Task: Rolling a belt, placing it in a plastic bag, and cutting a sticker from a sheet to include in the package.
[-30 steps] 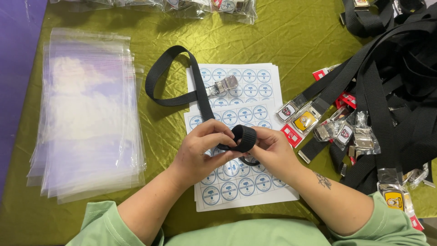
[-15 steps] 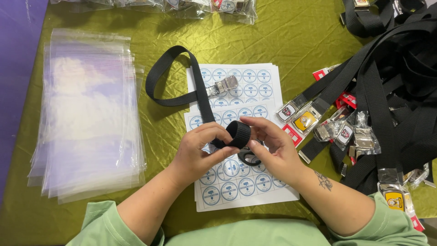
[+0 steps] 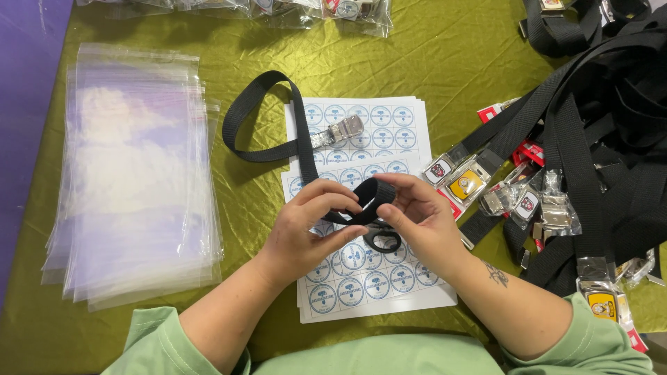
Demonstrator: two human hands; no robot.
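Observation:
A black webbing belt (image 3: 260, 121) loops across the green cloth, and its metal buckle (image 3: 338, 131) rests on sheets of round blue-and-white stickers (image 3: 375, 285). The belt's near end is wound into a small roll (image 3: 370, 196) above the sheets. My left hand (image 3: 309, 229) pinches the roll from the left. My right hand (image 3: 420, 219) holds it from the right, fingers curled over the coil. Part of the roll hangs below my fingers as a loose loop (image 3: 383, 241).
A stack of clear plastic bags (image 3: 132, 173) lies at the left. A heap of black belts (image 3: 597, 125) with wrapped buckles (image 3: 465, 182) fills the right side. Bagged items (image 3: 313, 8) line the far edge. A purple surface (image 3: 24, 83) borders the left.
Both hands have turned the roll a little and the coil sits slightly higher and looser between the fingers. The belt's far loop and buckle have not moved.

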